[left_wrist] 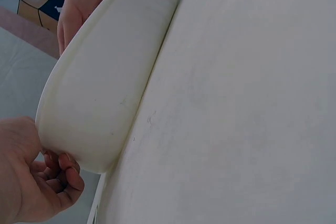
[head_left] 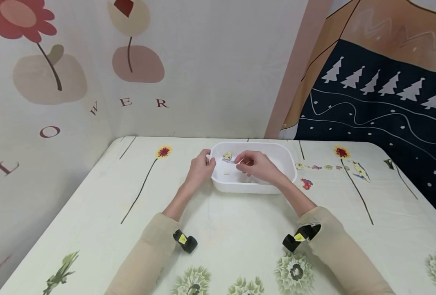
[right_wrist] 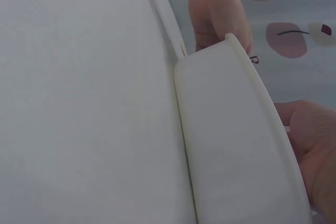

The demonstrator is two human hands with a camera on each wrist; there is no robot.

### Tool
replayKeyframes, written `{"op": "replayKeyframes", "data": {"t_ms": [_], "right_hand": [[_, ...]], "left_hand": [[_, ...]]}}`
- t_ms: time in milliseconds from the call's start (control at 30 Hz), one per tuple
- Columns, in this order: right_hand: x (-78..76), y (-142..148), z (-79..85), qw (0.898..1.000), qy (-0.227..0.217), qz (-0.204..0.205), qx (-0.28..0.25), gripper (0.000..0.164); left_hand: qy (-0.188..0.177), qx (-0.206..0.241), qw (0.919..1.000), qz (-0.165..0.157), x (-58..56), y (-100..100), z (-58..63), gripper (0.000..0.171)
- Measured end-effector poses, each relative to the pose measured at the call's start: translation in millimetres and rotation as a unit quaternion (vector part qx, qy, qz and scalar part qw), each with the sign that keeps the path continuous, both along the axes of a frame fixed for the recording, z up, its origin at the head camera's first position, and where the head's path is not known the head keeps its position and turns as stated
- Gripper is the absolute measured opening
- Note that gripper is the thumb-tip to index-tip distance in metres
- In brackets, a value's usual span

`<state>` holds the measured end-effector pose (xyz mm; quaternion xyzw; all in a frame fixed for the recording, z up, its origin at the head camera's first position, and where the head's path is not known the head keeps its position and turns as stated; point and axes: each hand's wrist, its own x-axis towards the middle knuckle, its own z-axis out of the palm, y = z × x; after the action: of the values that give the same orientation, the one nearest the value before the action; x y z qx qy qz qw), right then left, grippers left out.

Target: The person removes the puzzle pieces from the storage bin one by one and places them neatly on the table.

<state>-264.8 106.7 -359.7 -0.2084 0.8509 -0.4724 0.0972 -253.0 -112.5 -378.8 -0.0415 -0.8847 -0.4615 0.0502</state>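
Observation:
A white plastic tub [head_left: 252, 187] stands toward the far side of the table. My left hand [head_left: 200, 167] grips its left end, with the thumb at the rim and the fingers curled against the outside, as the left wrist view shows. My right hand [head_left: 257, 166] reaches over the rim into the tub and pinches a small flat greyish-purple piece [head_left: 229, 161] between thumb and forefinger. Just beyond that piece is a small yellow cutout [head_left: 227, 155]. A thin yellowish piece [head_left: 227, 173] lies on the tub floor. In the right wrist view the tub wall hides the right fingertips.
Right of the tub, several small colourful cutouts [head_left: 316, 167] lie in a row. A red and blue cutout [head_left: 306, 184] is nearer me, and a larger yellow and blue one [head_left: 360, 171] is farther right. The tablecloth [head_left: 236, 229] has printed flowers.

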Motion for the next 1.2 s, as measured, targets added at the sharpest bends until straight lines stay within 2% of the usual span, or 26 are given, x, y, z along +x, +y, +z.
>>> {"op": "replayKeyframes", "data": {"t_ms": [300,467,667,933,1200], "right_hand": [[-13.3,-23,-6.2,0.998,-0.032,0.003,0.058,0.019],[-18.7,-31,-10.8,0.995,-0.034,0.011,0.092,0.019],[-20.8,-36,-11.6,0.990,-0.019,0.029,0.135,0.019],[-20.6,-41,-8.2,0.981,0.042,0.039,0.185,0.007],[-18.0,-43,-9.0,0.978,0.065,0.049,0.190,0.009]], "left_hand": [[0.003,-0.003,1.0000,0.000,-0.2,0,-0.1,0.042],[0.003,-0.003,1.0000,0.000,-0.8,1,-1.2,0.041],[0.004,-0.005,1.0000,0.002,-1.4,0,-1.2,0.040],[0.008,-0.007,0.9999,-0.001,-2.0,1,-1.0,0.040],[0.011,-0.006,0.9999,-0.002,-2.3,0,-2.4,0.039]]}}
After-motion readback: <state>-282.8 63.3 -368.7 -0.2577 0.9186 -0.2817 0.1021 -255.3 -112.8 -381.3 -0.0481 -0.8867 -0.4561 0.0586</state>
